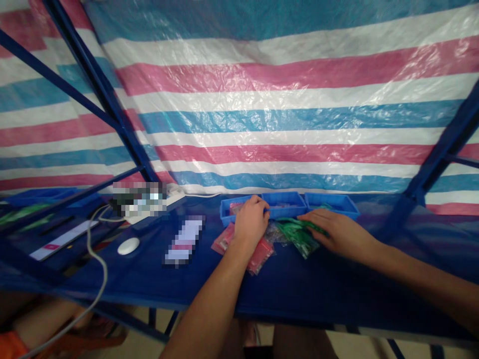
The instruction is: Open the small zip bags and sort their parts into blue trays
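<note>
Packets in green film lie bunched on the table, with the right hand reaching over their right side, its fingers together, slightly bent and touching the top of the bunch. The left hand is curled palm down at the front of the left bin, fingers bent over its rim near the middle bin. Whether either hand is pinching a packet I cannot tell, because thumbs and palms are turned from view. Red packets spread flat on both sides of the left wrist, and clear packets sit between them and the green ones. All three blue bins stand in a row behind the hands; the left one holds something reddish, the right bin something green. Farther left lie a phone, its screen pixelated, then a white oval object and a looping white cable. A power strip rests at the back. At lower left, another person's arm shows beside orange cloth. A striped plastic sheet hangs behind everything.
</note>
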`<state>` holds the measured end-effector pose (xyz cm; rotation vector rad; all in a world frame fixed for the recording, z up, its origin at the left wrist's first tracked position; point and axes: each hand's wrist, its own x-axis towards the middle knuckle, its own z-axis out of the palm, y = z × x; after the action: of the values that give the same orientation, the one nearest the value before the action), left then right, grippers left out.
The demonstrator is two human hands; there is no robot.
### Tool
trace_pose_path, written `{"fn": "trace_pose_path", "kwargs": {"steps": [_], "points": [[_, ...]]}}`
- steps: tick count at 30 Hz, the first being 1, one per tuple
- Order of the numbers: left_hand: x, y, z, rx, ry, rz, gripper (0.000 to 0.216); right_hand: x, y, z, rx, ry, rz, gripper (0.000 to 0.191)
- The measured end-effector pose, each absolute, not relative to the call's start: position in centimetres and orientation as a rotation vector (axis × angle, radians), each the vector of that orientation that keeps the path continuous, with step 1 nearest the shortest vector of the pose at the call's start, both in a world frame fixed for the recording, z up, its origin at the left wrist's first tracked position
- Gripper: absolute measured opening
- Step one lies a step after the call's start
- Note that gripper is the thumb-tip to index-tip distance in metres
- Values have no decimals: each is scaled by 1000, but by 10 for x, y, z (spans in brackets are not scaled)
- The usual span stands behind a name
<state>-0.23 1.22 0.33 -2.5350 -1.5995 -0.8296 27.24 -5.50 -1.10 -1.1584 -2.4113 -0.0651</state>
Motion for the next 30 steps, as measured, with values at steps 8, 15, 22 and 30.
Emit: {"fn": "trace_pose_path", "kwargs": {"steps": [8,15,22,30], "points": [[-1,9,8,-2488,-1592,-841,32,226,-36,1,-912,-2560,-147,54],[3,6,12,-2427,-1498,-947,41,218,-39,-21,-802,-2577,-25,70],[9,2,14,-2627,-1167,-1164,33,229,-36,-22,-737,-2472,-34,28],[19,-11,19,-2872,-855,-1239,37,227,-40,-21,-801,-2435,-4,37]]}}
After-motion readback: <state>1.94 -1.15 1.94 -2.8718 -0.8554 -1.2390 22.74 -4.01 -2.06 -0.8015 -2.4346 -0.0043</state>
